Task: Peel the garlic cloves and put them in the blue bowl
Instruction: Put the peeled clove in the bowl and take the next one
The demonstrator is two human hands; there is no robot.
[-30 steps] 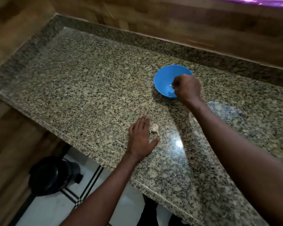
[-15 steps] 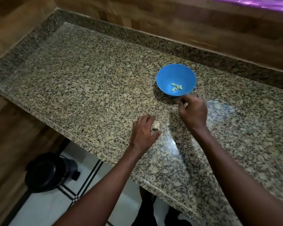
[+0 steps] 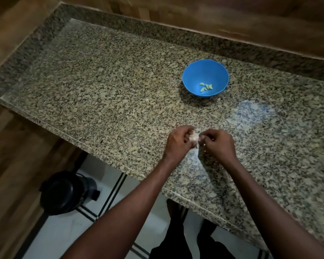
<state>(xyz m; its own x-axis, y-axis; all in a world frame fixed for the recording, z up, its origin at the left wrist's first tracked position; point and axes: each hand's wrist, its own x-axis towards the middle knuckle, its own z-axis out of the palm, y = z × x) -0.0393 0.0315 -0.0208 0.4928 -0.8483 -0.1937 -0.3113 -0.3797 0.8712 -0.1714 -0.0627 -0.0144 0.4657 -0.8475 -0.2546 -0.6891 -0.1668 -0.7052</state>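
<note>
Both bare forearms enter from bottom of frame, converging toward centre. Left hand (image 3: 178, 143) at centre, back of hand up, fingers curled, pinching small pale piece at fingertips. Right hand (image 3: 220, 143) just right of it, knuckles up, fingers curled, pinching same piece. Fingertips of both hands nearly touching.

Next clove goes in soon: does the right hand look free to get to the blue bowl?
Probably yes: bare countertop lies between the right hand and the blue bowl, though it pinches the garlic.
</note>
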